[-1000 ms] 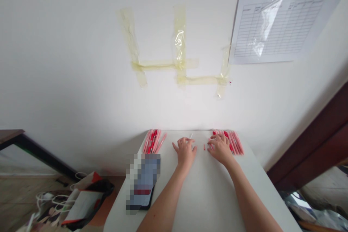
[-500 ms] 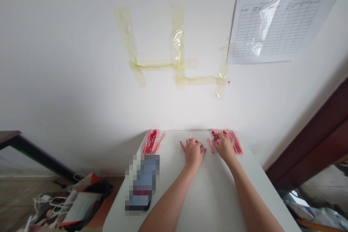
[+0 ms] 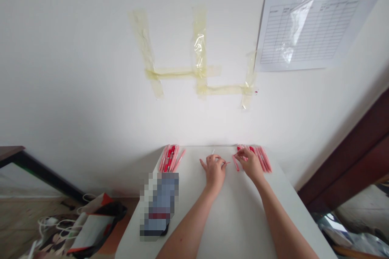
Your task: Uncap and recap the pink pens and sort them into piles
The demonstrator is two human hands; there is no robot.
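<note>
Near the far edge of a white table [image 3: 237, 218], my left hand [image 3: 214, 170] pinches a small thin pink piece [image 3: 226, 163] between thumb and fingers. My right hand [image 3: 251, 163] rests just to its right, fingers curled on a pink pen [image 3: 235, 162] at the near-left edge of a row of pink and red pens [image 3: 261, 158]. A second pile of pink and red pens [image 3: 170, 158] lies at the far left corner of the table.
A phone-like dark object [image 3: 158, 206], blurred, lies on the table's left edge. A white wall with yellowed tape [image 3: 200, 68] and a printed sheet [image 3: 306, 32] stands right behind. Bags and cables [image 3: 82, 226] lie on the floor at left; dark wooden furniture [image 3: 358, 158] stands at right.
My left hand slid right toward the right hand and closed from spread fingers into a pinch on the small pink piece. My right hand drew in and curled on a pen.
</note>
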